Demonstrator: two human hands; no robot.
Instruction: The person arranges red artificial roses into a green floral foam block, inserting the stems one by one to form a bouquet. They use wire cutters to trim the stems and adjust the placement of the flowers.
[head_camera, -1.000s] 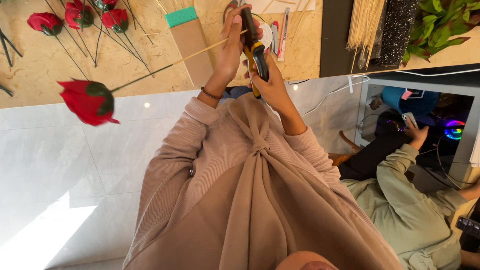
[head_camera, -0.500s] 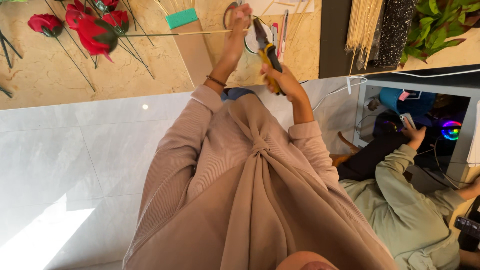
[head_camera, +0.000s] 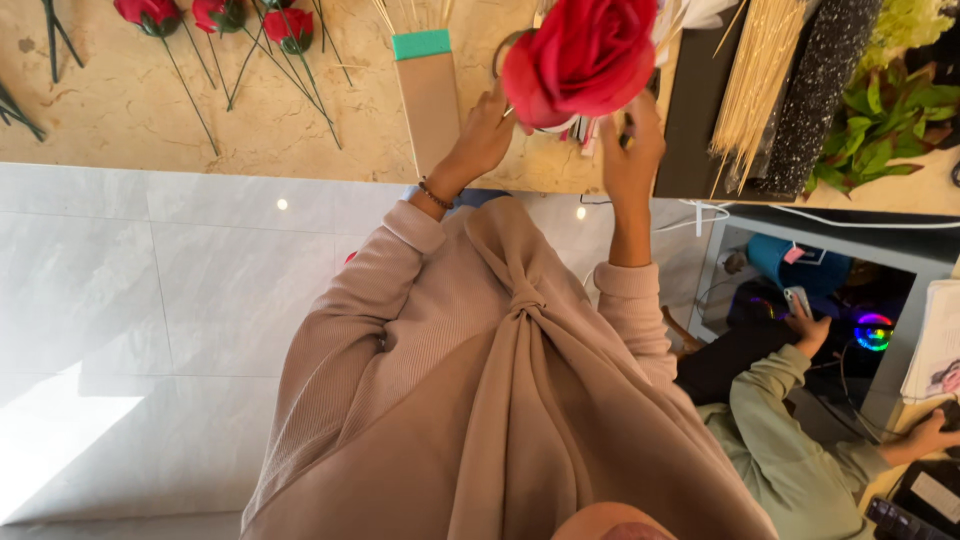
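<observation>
A large red fabric rose (head_camera: 580, 58) is sitting between both hands, above the beige stone table (head_camera: 120, 110); three smaller red stemmed roses (head_camera: 215, 15) are lying far left.

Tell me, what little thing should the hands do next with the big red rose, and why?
Probably lower the red rose a bit toward the table. It is raised so near the camera that it hides whatever the right hand grips and part of the left hand, so the work beneath it can't be seen.

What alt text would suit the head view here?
Seen from above, a person's left hand and right hand meet under a large red rose at a stone worktop; more roses lie there, and another person sits nearby.
</observation>
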